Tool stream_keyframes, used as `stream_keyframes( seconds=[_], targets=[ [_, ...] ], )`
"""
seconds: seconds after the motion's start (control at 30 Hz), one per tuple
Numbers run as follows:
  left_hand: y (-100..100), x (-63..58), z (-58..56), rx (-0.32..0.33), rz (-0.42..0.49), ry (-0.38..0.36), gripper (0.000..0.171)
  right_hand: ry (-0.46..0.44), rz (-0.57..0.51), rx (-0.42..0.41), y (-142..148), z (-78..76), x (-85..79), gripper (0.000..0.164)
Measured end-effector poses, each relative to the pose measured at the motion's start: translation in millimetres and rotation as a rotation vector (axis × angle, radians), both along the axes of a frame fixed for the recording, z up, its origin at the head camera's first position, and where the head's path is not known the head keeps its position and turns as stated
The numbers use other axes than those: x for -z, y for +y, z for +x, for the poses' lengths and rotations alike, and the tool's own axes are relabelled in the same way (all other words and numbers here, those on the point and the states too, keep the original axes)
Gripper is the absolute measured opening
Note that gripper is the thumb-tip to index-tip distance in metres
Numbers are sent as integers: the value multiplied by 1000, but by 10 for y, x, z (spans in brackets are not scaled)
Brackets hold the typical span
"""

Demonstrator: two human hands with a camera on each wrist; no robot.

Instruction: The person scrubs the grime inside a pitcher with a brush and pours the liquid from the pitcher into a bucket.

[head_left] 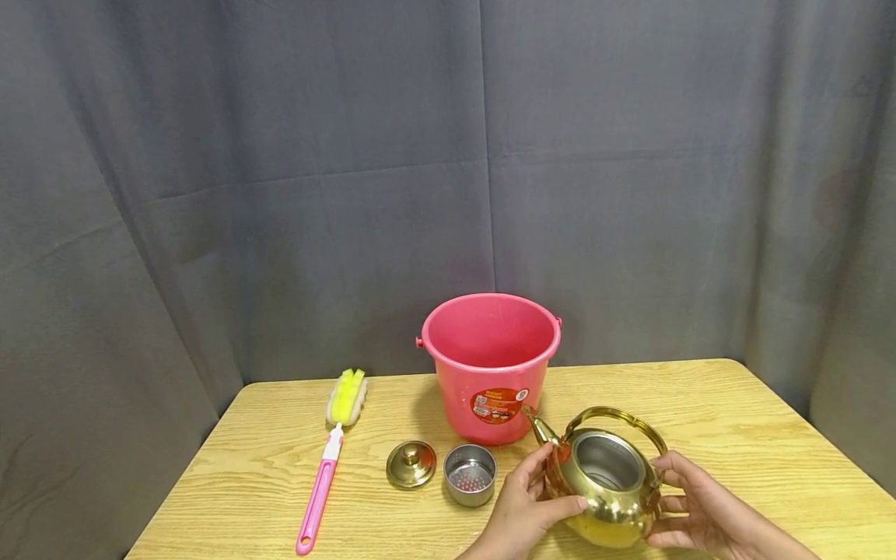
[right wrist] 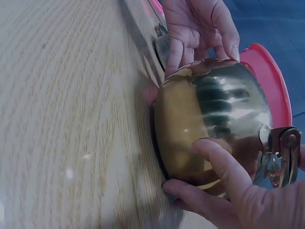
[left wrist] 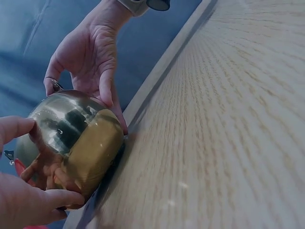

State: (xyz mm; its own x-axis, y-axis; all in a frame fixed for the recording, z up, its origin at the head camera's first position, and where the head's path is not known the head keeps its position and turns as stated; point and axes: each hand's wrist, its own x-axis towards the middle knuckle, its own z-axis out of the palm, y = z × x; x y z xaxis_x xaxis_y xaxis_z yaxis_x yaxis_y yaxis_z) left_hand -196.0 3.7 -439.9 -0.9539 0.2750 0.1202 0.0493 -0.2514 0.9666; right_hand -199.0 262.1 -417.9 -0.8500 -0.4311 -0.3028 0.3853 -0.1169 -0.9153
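A gold metal teapot (head_left: 605, 509), its lid off and its silvery inside showing, is between both hands at the front right of the table. My left hand (head_left: 516, 509) grips its spout side, thumb across the front of the belly. My right hand (head_left: 707, 509) holds the opposite side, below the handle's base; in the right wrist view, thumb and fingers of the right hand (right wrist: 238, 195) lie on the rounded body. The spout points toward the bucket. Whether the base touches the table is hard to tell.
A pink bucket (head_left: 448, 389) stands behind the teapot. Left of the teapot are a metal strainer cup (head_left: 470, 494) and a gold lid (head_left: 411, 464). Farther left lies a sponge brush (head_left: 320, 498) with a pink handle. A grey curtain (head_left: 350, 257) hangs behind the wooden table (head_left: 231, 482).
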Motion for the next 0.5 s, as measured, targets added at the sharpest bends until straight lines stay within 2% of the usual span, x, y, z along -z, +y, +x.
stream_keyframes(
  seconds=[0.2, 0.4, 0.5],
  targets=[
    [-5, 27, -15, -26, -19, -25, 78, -21, -32, 35, 5, -3, 34, 20],
    [-27, 52, -24, -31, -11, -27, 78, 6, 15, 38, -1, -17, 52, 46],
    [-34, 60, -25, -26, 2, -34, 78, 20, 35, 50, -2, -25, 61, 48]
  ],
)
